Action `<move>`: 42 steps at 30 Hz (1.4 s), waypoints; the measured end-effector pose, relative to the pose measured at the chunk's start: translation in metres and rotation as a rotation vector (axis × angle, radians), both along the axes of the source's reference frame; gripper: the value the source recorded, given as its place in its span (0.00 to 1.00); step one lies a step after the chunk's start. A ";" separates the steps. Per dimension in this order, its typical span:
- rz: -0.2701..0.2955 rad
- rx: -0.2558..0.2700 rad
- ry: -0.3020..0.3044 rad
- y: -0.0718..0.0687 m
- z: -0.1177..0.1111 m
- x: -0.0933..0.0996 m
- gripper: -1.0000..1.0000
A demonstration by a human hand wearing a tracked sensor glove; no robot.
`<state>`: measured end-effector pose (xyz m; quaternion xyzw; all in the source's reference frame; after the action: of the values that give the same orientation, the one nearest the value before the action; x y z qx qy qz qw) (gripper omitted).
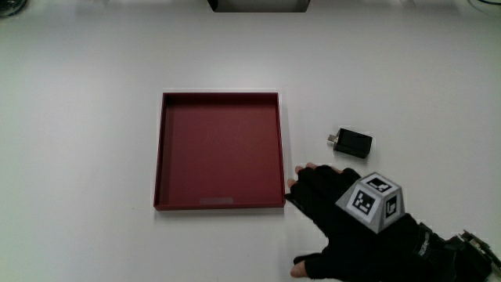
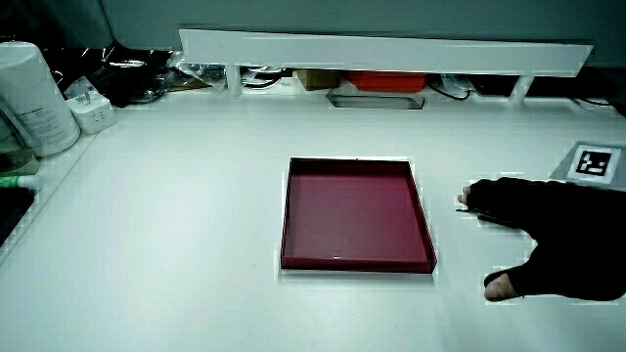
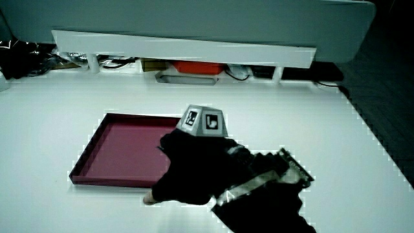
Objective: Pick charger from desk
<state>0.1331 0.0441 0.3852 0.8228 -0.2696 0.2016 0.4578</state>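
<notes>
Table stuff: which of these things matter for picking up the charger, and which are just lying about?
Part of the job:
- charger, on the table beside the tray
- hand, open, nearer the person than the charger, not touching it

Just lying about:
- red tray
- white bottle at the table's edge
- white plug beside the bottle

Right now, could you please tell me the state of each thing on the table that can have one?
charger: lying flat on the table beside the tray, not held, plug end toward the tray.
tray: sitting flat on the table, nothing in it.
hand: fingers spread and holding nothing, beside the tray and nearer to the person than the charger, not touching it.
</notes>
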 end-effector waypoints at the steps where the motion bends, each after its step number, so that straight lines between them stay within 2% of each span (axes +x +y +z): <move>1: 0.015 0.007 -0.005 -0.004 -0.003 0.002 0.50; 3: 0.046 0.033 -0.001 -0.011 -0.002 0.009 0.50; 4: 0.057 0.070 0.020 -0.015 0.000 0.014 0.50; 5: 0.087 0.059 0.010 -0.019 0.000 0.018 0.50; 6: 0.096 0.086 0.025 -0.023 0.000 0.021 0.50; 7: 0.112 0.079 0.019 -0.028 -0.002 0.023 0.50; 9: 0.140 0.124 0.049 -0.035 0.009 0.032 0.50; 11: 0.162 0.127 0.075 -0.041 0.015 0.038 0.50; 12: 0.173 0.119 0.055 -0.046 0.005 0.035 0.50; 14: 0.191 0.143 0.095 -0.053 0.026 0.048 0.50; 15: 0.222 0.103 0.090 -0.057 0.027 0.050 0.50; 18: 0.269 0.070 0.116 -0.068 0.043 0.061 0.50; 20: 0.293 0.069 0.139 -0.076 0.050 0.066 0.50; 21: 0.308 0.048 0.127 -0.079 0.048 0.066 0.50; 22: 0.332 0.038 0.140 -0.082 0.058 0.072 0.50; 27: 0.394 -0.015 0.159 -0.096 0.071 0.082 0.50; 30: 0.413 -0.035 0.157 -0.101 0.081 0.086 0.50; 36: 0.451 -0.058 0.214 -0.108 0.109 0.095 0.50; 37: 0.458 -0.066 0.204 -0.108 0.113 0.095 0.50; 42: 0.485 -0.092 0.243 -0.110 0.135 0.098 0.50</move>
<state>0.2316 -0.0663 0.5200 0.8598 0.0019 0.2172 0.4622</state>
